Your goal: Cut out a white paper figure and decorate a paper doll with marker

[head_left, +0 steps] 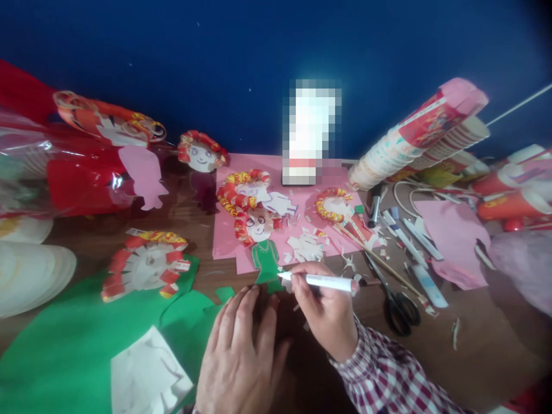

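Observation:
My right hand (pixel 321 307) grips a white marker (pixel 325 282), its tip at the right edge of a green paper dress (pixel 266 261). Pale lines run along the dress's neckline and sides. Above the dress sits a paper doll head (pixel 259 227) with a drawn smiling face and curled red and yellow hair. My left hand (pixel 241 351) lies flat with fingers stretched out, its fingertips at the lower end of the dress. Beside it on the left spreads a large green paper sheet (pixel 56 345) with a white cut piece (pixel 149 374) on top.
Black scissors (pixel 401 310), several markers (pixel 407 241) and paper scraps lie to the right. Stacked paper cups (pixel 388 155) lean at the back right. More paper heads (pixel 202 150) and pink sheets (pixel 224 247) lie across the table. A blurred bright upright object (pixel 308 132) stands by the blue wall.

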The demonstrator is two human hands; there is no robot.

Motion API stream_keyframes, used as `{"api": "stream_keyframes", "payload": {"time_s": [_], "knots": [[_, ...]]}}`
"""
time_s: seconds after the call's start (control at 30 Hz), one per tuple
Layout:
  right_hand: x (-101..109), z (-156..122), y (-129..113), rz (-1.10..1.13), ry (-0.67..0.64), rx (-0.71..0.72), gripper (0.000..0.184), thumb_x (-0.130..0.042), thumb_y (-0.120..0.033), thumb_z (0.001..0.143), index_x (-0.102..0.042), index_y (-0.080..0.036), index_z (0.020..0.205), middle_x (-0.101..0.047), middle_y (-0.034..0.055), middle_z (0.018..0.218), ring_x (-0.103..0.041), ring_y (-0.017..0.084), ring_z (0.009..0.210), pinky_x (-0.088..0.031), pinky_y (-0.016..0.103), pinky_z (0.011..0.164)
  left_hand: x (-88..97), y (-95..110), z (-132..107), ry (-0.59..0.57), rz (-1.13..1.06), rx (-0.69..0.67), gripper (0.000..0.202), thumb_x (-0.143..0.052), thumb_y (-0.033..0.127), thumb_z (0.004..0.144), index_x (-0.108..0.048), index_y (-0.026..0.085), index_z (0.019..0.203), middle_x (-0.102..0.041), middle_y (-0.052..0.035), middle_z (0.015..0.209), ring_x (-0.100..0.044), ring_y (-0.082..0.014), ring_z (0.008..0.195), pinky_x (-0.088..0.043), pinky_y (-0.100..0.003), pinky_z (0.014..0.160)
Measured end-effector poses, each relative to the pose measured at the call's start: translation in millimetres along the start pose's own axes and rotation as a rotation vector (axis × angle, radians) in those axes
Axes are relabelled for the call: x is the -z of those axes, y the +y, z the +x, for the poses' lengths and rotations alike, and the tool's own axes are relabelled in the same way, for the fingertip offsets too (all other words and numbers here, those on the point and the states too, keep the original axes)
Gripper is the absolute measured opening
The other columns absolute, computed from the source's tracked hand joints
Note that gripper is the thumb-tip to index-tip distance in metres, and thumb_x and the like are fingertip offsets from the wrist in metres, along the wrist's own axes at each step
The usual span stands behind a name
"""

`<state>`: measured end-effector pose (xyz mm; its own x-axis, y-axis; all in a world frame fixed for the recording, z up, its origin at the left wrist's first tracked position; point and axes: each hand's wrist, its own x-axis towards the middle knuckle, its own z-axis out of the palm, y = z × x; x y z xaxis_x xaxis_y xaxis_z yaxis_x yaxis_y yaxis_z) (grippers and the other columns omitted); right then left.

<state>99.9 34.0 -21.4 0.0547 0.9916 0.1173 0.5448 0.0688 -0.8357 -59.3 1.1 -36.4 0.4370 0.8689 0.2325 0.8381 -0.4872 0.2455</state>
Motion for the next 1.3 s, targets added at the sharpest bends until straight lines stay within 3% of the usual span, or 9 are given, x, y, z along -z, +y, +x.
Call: {"api": "stream_keyframes", "payload": {"time_s": [0.4, 0.63, 1.1, 1.3], "knots": [[0.1, -1.2, -0.2, -0.036, -0.035, -0.025, 0.008, -0.051, -0.018, 0.085, -0.056, -0.019, 0.091, -0.062, 0.0025, 0.078, -0.060, 0.013, 0.066, -0.047, 0.022, 0.058, -1.6, -1.0, 0.6, 0.006, -0.003, -0.013, 0.042, -0.055, 0.037, 0.078, -0.057, 0.016, 0.114, -0.050, -0.0168, 0.122, -0.048, -0.0320, 0.111, -0.044, -0.047, 0.090], [0.8, -0.5, 0.4, -0.013, 0.056, -0.005, 0.007, -0.050, -0.016, 0.085, -0.056, -0.018, 0.089, -0.058, 0.0006, 0.075, -0.055, 0.011, 0.060, -0.045, 0.020, 0.055, -1.9, -1.9, 0.1, 0.019, 0.002, -0.017, 0.041, -0.055, 0.037, 0.079, -0.057, 0.016, 0.114, -0.050, -0.0167, 0.121, -0.049, -0.0318, 0.110, -0.045, -0.047, 0.088], [0.5, 1.1, -1.2, -0.050, 0.012, 0.005, 0.008, -0.050, -0.017, 0.085, -0.056, -0.018, 0.090, -0.060, 0.0023, 0.080, -0.058, 0.012, 0.067, -0.046, 0.022, 0.061, -1.7, -2.1, 0.7, 0.007, 0.002, -0.015, 0.042, -0.054, 0.037, 0.079, -0.056, 0.016, 0.115, -0.050, -0.0159, 0.122, -0.048, -0.0309, 0.111, -0.043, -0.046, 0.090], [1.5, 0.4, 0.7, -0.023, 0.073, -0.020, 0.007, -0.049, -0.018, 0.086, -0.055, -0.018, 0.087, -0.057, 0.0021, 0.074, -0.053, 0.012, 0.060, -0.044, 0.023, 0.056, -1.9, -2.0, 0.8, 0.030, 0.006, -0.025, 0.043, -0.056, 0.037, 0.078, -0.056, 0.016, 0.115, -0.050, -0.0161, 0.121, -0.048, -0.0306, 0.110, -0.043, -0.045, 0.090]]}}
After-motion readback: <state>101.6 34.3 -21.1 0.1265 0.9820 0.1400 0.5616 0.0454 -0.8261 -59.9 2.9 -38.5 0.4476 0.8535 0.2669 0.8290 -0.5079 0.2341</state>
